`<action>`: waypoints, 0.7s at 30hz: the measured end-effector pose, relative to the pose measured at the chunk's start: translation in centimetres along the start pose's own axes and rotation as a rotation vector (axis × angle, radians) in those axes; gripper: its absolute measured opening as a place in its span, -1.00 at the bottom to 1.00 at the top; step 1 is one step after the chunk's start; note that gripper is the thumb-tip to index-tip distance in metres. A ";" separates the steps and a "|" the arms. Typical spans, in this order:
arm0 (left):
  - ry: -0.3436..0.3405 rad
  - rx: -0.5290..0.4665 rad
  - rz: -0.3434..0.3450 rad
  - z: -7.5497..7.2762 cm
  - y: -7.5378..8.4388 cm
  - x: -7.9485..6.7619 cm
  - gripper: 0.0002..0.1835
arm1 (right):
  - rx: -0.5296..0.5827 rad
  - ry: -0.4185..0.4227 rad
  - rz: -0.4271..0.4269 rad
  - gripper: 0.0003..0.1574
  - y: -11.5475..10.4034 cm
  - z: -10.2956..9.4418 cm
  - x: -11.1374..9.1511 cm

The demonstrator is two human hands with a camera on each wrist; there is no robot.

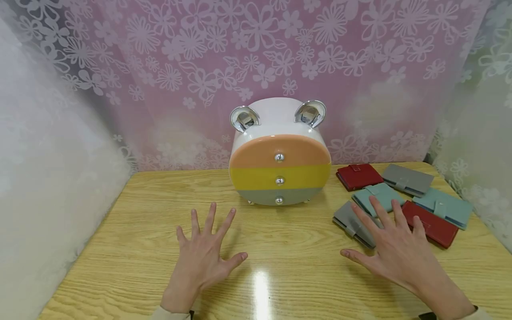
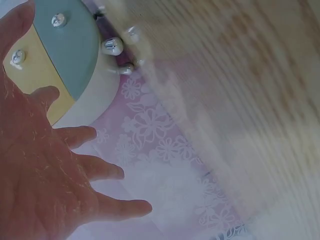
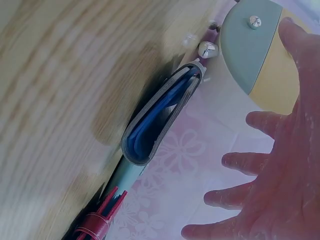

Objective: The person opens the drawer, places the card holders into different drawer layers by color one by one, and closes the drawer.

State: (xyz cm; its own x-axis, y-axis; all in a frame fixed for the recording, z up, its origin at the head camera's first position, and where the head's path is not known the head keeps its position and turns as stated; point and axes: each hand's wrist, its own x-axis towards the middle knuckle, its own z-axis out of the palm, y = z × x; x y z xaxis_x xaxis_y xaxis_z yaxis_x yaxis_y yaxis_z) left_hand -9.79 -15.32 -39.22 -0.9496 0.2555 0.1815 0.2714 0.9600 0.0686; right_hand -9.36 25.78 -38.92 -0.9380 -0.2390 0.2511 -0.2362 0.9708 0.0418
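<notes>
Both hands [image 1: 203,261] [image 1: 403,250] are spread wide near a glossy striped cabinet [image 1: 262,175] at centre and red, grey and mint wallets [image 1: 388,194] at right.

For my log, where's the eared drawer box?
In the head view, the drawer box stands centrally toward the back of the table, left of the rear red wallet.

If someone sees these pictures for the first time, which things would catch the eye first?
Probably the round-fronted cabinet with two silver ears, at the middle back of the table, its front striped orange, yellow and grey-green. Next come six wallets in red, grey and mint, clustered on the table's right side. Nearer, the left hand and right hand are spread, holding nothing.
</notes>
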 end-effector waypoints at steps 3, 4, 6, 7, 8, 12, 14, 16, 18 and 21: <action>0.002 -0.013 0.000 0.0 -0.1 0.2 0.04 | -0.003 0.036 -0.011 0.39 0.0 -0.1 0.1; 0.004 -0.018 0.000 -0.1 -0.1 0.3 0.04 | -0.004 0.051 -0.016 0.39 0.1 -0.1 0.1; 0.018 -0.024 0.000 -0.3 -0.2 0.5 0.03 | -0.008 0.082 -0.027 0.39 0.1 -0.1 0.3; 0.023 -0.029 -0.002 -0.4 -0.2 0.6 0.02 | -0.010 0.091 -0.031 0.40 0.1 -0.1 0.3; 0.029 -0.033 -0.002 -0.5 -0.3 0.7 0.02 | -0.012 0.098 -0.036 0.40 0.1 -0.2 0.4; 0.047 -0.039 0.001 -0.9 -0.3 1.1 -0.01 | -0.003 0.109 -0.046 0.38 0.1 -0.4 0.6; 0.055 -0.039 0.006 -1.1 -0.3 1.2 -0.02 | 0.002 0.115 -0.051 0.36 0.0 -0.5 0.7; 0.061 -0.039 0.013 -1.3 -0.3 1.4 -0.03 | 0.006 0.125 -0.062 0.35 0.0 -0.6 0.9; 0.069 -0.040 0.021 -1.4 -0.3 1.5 -0.03 | 0.008 0.142 -0.078 0.33 -0.1 -0.6 1.1; 0.091 -0.036 0.040 -1.6 -0.5 1.9 -0.04 | 0.010 0.178 -0.107 0.30 -0.2 -0.7 1.5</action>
State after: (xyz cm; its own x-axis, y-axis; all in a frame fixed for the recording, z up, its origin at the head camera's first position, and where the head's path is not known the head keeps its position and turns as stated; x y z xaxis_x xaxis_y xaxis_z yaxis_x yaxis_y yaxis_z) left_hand -11.44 -15.52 -37.38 -0.9203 0.2806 0.2726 0.3159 0.9441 0.0946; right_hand -10.55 25.27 -37.86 -0.8480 -0.3325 0.4126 -0.3354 0.9396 0.0678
